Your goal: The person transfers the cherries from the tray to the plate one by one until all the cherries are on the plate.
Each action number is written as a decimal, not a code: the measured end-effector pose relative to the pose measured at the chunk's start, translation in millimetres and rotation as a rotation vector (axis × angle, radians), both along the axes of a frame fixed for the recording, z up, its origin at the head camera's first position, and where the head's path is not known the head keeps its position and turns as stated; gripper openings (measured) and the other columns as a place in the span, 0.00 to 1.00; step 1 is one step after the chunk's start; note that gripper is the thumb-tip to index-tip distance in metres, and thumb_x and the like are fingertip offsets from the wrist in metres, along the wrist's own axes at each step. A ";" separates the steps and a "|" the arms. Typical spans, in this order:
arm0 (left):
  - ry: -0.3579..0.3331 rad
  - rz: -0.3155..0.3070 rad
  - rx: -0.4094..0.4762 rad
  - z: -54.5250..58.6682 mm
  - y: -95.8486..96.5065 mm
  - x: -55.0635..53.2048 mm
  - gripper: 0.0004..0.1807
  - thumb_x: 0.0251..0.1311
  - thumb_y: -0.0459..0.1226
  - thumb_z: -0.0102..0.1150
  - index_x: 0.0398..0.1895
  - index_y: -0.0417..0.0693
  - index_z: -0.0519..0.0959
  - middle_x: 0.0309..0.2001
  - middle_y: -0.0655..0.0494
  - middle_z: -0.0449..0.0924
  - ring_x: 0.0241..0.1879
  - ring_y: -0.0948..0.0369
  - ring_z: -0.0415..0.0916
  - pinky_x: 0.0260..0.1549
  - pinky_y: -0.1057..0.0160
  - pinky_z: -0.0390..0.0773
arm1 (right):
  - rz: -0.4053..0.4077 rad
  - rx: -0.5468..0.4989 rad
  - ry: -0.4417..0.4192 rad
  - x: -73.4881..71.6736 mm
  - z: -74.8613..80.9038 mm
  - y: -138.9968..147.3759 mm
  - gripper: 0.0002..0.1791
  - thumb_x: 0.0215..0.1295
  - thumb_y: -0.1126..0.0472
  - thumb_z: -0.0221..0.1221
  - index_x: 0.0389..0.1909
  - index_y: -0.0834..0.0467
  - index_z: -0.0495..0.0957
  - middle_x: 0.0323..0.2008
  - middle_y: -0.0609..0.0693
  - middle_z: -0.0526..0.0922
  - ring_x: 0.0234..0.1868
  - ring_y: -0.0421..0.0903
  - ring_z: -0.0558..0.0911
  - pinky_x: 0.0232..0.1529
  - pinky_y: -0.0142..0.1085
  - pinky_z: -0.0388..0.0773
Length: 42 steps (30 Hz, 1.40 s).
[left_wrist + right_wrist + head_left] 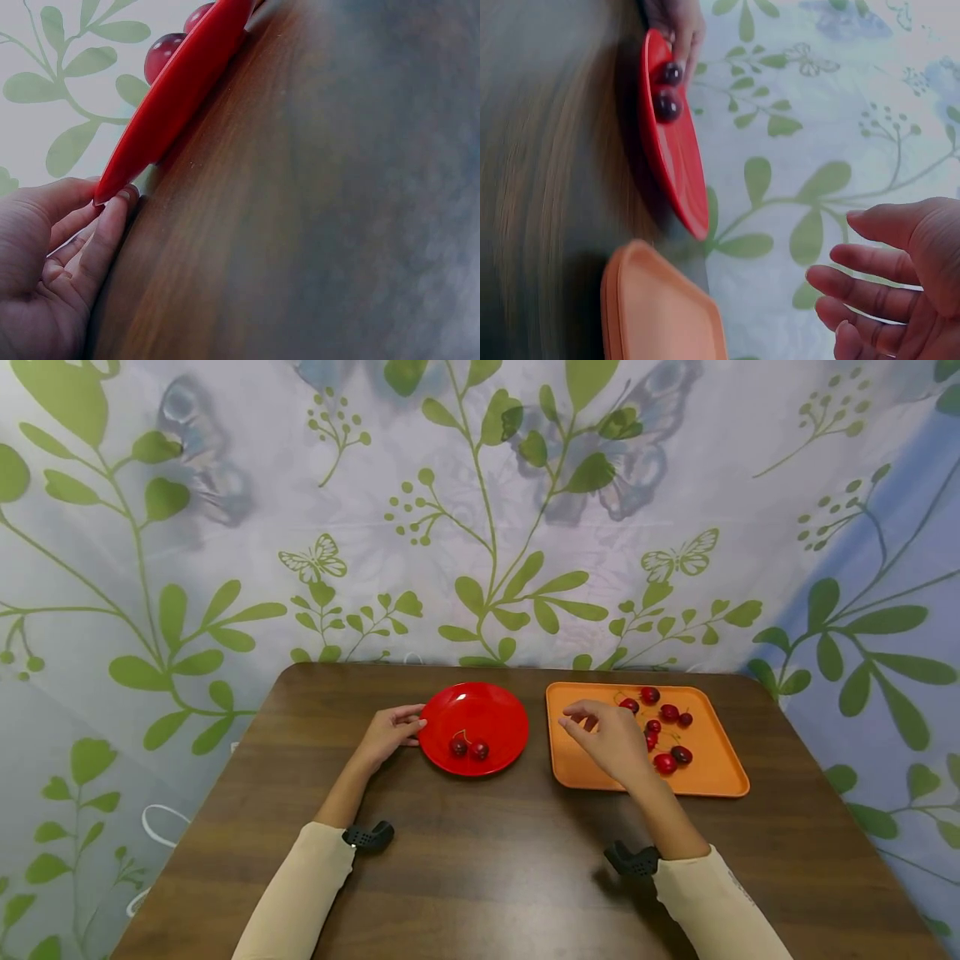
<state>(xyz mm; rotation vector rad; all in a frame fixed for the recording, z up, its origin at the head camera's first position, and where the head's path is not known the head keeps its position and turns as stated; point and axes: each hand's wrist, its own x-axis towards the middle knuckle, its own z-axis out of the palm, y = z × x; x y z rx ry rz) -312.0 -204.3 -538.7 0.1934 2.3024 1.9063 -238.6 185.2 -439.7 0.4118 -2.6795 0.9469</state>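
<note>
A round red plate (480,706) lies on the table with two dark red cherries (478,749) near its front edge, joined by a stem. My left hand (390,731) pinches the plate's left rim; in the left wrist view the thumb lies over the rim and fingers (105,244) under it. To the right, an orange tray (712,777) holds several cherries (665,763) with stems, mostly in its middle and back. Over the tray hovers my right hand (611,739), hiding some of the cherries. In the right wrist view its fingers (874,292) are spread and loosely bent, holding nothing.
The dark wooden table (487,868) extends in front of the plate and tray. Behind it hangs a pale curtain (360,527) printed with green leaves and butterflies. Black wrist bands (369,836) sit at both cream sleeves (300,893).
</note>
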 end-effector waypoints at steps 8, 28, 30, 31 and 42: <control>-0.006 -0.025 -0.013 -0.9 1.7 -1.8 0.24 0.69 0.35 0.64 0.66 0.39 0.76 0.44 0.43 0.84 0.34 0.61 0.83 0.38 0.59 0.88 | -0.057 -0.013 -0.044 -1.8 -0.4 31.3 0.14 0.68 0.52 0.67 0.47 0.58 0.87 0.34 0.51 0.87 0.34 0.48 0.80 0.28 0.38 0.76; -0.024 -0.056 0.011 25.0 -3.3 18.2 0.24 0.69 0.30 0.62 0.66 0.30 0.73 0.43 0.42 0.84 0.36 0.60 0.84 0.39 0.54 0.88 | -0.123 -0.017 -0.108 -26.0 -15.0 82.9 0.14 0.69 0.52 0.66 0.47 0.58 0.87 0.40 0.54 0.88 0.39 0.53 0.81 0.35 0.40 0.78; -0.020 -0.057 0.020 25.0 -2.7 17.1 0.24 0.68 0.29 0.62 0.66 0.30 0.74 0.43 0.42 0.84 0.35 0.60 0.84 0.38 0.55 0.88 | -0.140 -0.017 -0.120 -27.9 -15.0 88.1 0.15 0.69 0.51 0.66 0.47 0.58 0.87 0.39 0.54 0.88 0.38 0.53 0.80 0.33 0.39 0.78; -0.021 -0.057 0.023 25.3 -2.1 16.3 0.24 0.68 0.29 0.62 0.66 0.30 0.74 0.43 0.42 0.84 0.34 0.60 0.84 0.38 0.55 0.88 | -0.148 -0.012 -0.124 -28.3 -14.9 90.5 0.16 0.69 0.50 0.66 0.48 0.58 0.87 0.39 0.54 0.88 0.38 0.53 0.81 0.32 0.38 0.78; -0.021 -0.064 0.016 29.8 2.6 12.9 0.24 0.69 0.29 0.62 0.66 0.31 0.74 0.42 0.43 0.84 0.34 0.59 0.84 0.38 0.55 0.88 | -0.222 0.076 -0.157 -33.1 -21.5 114.0 0.18 0.69 0.54 0.66 0.49 0.64 0.84 0.36 0.59 0.86 0.36 0.56 0.81 0.34 0.47 0.79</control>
